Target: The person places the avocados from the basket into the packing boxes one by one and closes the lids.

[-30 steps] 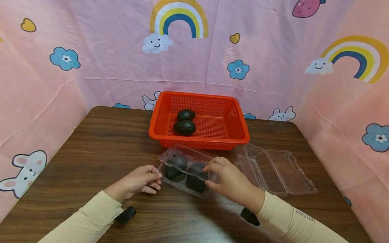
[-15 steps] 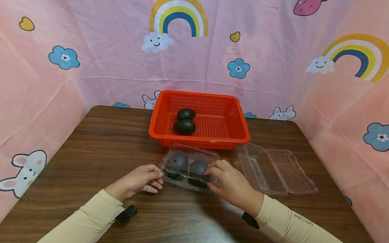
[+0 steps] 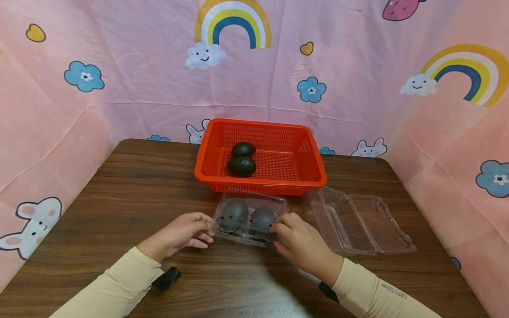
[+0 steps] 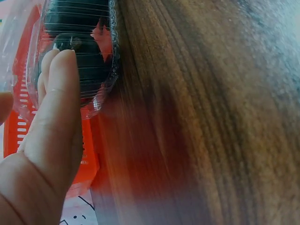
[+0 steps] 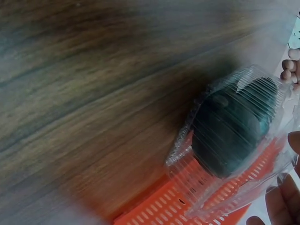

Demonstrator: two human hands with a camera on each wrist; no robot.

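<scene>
A clear plastic clamshell box stands on the table in front of the red basket, its lid lying low over two dark avocados. My left hand is at the box's left end; in the left wrist view its fingers look straight against the ribbed side, the thumb apart from them. At the front right corner, my right hand pinches the clear plastic edge between thumb and fingers, as the right wrist view shows. The ribbed wall lets an avocado show through. Whether the lid's rim is fastened is unclear.
Behind the box, the red plastic basket holds two more avocados. To the right lies another clear clamshell, unfolded. Black straps show under both wrists. Printed pink cloth surrounds the brown wooden table at the back and sides.
The lid has come down over the avocados, and the box's right end has shifted slightly back. My right hand moved a little with it. My left hand has stayed almost in place.
</scene>
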